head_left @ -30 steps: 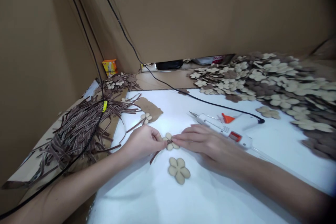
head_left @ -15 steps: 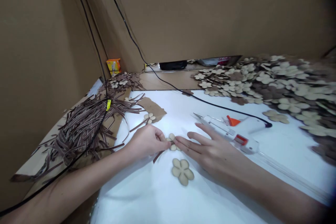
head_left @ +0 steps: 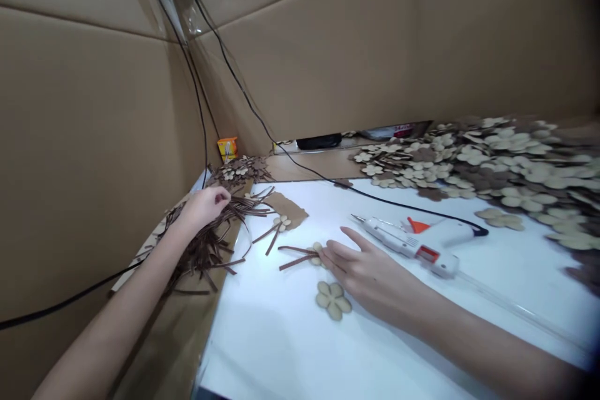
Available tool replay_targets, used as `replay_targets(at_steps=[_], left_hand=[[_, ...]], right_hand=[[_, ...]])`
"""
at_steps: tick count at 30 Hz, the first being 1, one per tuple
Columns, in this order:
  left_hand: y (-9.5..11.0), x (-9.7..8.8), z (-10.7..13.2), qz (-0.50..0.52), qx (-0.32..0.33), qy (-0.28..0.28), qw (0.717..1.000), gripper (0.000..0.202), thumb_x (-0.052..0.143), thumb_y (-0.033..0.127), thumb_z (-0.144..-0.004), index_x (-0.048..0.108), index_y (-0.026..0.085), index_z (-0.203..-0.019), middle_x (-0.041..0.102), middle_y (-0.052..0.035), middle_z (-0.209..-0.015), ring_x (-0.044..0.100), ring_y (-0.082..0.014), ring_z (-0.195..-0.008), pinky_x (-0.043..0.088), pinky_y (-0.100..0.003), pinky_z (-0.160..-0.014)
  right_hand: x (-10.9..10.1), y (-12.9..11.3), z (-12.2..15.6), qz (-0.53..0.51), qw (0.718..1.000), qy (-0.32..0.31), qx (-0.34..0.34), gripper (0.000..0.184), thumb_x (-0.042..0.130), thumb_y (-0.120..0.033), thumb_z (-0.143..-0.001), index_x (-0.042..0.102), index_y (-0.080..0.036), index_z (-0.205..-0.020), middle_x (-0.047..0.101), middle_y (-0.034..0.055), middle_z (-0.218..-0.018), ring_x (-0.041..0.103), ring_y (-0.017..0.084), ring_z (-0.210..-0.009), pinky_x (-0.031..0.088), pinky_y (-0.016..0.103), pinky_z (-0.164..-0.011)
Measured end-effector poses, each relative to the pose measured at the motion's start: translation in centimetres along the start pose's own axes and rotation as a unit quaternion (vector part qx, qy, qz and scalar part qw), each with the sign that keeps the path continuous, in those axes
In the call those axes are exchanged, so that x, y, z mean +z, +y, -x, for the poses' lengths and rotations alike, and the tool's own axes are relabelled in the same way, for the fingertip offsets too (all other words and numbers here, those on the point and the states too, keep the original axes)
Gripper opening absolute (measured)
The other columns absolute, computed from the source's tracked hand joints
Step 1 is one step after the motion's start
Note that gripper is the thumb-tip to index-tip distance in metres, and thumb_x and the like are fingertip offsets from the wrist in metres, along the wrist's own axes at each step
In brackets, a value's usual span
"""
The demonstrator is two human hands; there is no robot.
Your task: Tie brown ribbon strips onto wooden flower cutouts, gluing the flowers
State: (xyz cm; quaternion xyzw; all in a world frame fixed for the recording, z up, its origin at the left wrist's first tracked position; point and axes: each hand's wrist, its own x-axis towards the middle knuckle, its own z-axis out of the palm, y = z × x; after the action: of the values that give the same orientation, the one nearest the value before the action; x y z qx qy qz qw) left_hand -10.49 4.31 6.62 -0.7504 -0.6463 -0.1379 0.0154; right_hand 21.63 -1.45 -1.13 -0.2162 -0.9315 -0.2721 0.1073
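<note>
A beige flower-shaped cutout (head_left: 317, 254) is being touched at its right edge by the fingers (head_left: 335, 252) of the right hand (head_left: 370, 278), which are being held spread and unclenched, with nothing being grasped. The cutout is being carried by the white worktop (head_left: 262, 337), and two brown strips (head_left: 295, 257) are being left lying at its left side, reaching away from it towards the left. Just below it, a larger five-petalled flower cutout (head_left: 333, 300) is being left flat on the worktop. To the right of the right hand, a white hot glue gun (head_left: 407, 244) with an orange part (head_left: 416, 225) is being rested on its side, its nozzle being pointed left and its black cable (head_left: 398, 203) being trailed across the worktop. Further left, a small flower cutout (head_left: 282, 222) is being supported on a torn scrap of kraft paper (head_left: 293, 209). The left hand (head_left: 204, 207) is being held over a heap of brown strips (head_left: 206, 250) beyond the worktop's left edge, its fingers being curled, though whether a strip is being grasped cannot be told. A large heap of flower cutouts (head_left: 492, 162) is being kept along the far side, against a cardboard wall (head_left: 304, 62).
</note>
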Motion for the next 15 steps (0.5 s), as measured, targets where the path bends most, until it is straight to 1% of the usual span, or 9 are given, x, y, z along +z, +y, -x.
replay_targets(at_steps=[2,4,5,8,10,12,15], left_hand=[[-1.2,0.8,-0.4,-0.005,0.059,-0.023,0.998,0.018,0.054,0.021,-0.078,0.068,0.027,-0.088,0.063,-0.0016,-0.100,0.052,-0.0194,-0.098,0.037,-0.028,-0.086],[-1.6,1.9,-0.7,-0.010,0.107,-0.043,0.993,0.015,0.059,0.019,-0.075,0.069,0.028,-0.081,0.061,-0.0008,-0.106,0.046,-0.0202,-0.107,0.033,-0.031,-0.093],[-1.7,2.4,-0.9,-0.011,0.124,-0.050,0.991,0.013,0.063,0.020,-0.073,0.069,0.028,-0.079,0.060,-0.0007,-0.106,0.044,-0.0208,-0.108,0.032,-0.032,-0.095],[-1.9,3.2,-1.3,-0.014,0.152,-0.052,0.987,0.005,0.065,0.022,-0.072,0.069,0.026,-0.073,0.060,-0.0011,-0.105,0.043,-0.0217,-0.108,0.032,-0.035,-0.094],[-2.3,3.2,-1.7,-0.012,0.159,-0.042,0.986,0.006,0.063,0.024,-0.073,0.068,0.024,-0.070,0.060,-0.0018,-0.103,0.044,-0.0214,-0.106,0.033,-0.035,-0.094],[-2.9,2.7,-2.1,-0.008,0.156,-0.026,0.987,0.010,0.059,0.025,-0.076,0.067,0.022,-0.073,0.062,-0.0029,-0.098,0.046,-0.0207,-0.102,0.033,-0.035,-0.093],[-3.7,1.9,-2.5,0.000,0.142,-0.007,0.990,0.018,0.049,0.028,-0.082,0.065,0.019,-0.079,0.063,-0.0045,-0.091,0.050,-0.0204,-0.094,0.033,-0.037,-0.093]], right_hand=[[0.0,-0.2,-0.2,-0.009,1.000,-0.001,0.001,0.032,0.050,-0.007,-0.073,0.065,-0.008,-0.101,0.066,0.0121,-0.087,0.051,0.024,-0.092,0.029,0.048,-0.100],[0.1,-0.3,-0.4,-0.023,1.000,0.000,0.007,0.031,0.050,-0.004,-0.072,0.066,-0.009,-0.098,0.067,0.0124,-0.086,0.051,0.025,-0.093,0.029,0.049,-0.101],[0.1,-0.4,-0.5,-0.030,0.999,0.004,0.015,0.032,0.049,-0.003,-0.072,0.066,-0.008,-0.099,0.067,0.0133,-0.087,0.052,0.026,-0.092,0.031,0.049,-0.099],[0.2,-0.5,-0.4,-0.078,0.994,0.022,0.078,0.039,0.045,0.001,-0.072,0.063,-0.006,-0.105,0.067,0.0146,-0.090,0.055,0.025,-0.087,0.044,0.045,-0.086],[0.1,-0.5,-0.2,-0.138,0.981,0.031,0.136,0.047,0.041,0.005,-0.070,0.061,-0.009,-0.110,0.068,0.0122,-0.092,0.057,0.023,-0.086,0.048,0.038,-0.077],[-0.1,-0.4,0.0,-0.190,0.965,0.024,0.181,0.053,0.039,0.006,-0.070,0.058,-0.013,-0.116,0.067,0.0106,-0.097,0.057,0.021,-0.089,0.049,0.032,-0.075],[-0.3,-0.2,0.3,-0.225,0.953,0.012,0.204,0.055,0.035,0.006,-0.073,0.054,-0.013,-0.121,0.065,0.0102,-0.105,0.056,0.021,-0.098,0.049,0.032,-0.081]])
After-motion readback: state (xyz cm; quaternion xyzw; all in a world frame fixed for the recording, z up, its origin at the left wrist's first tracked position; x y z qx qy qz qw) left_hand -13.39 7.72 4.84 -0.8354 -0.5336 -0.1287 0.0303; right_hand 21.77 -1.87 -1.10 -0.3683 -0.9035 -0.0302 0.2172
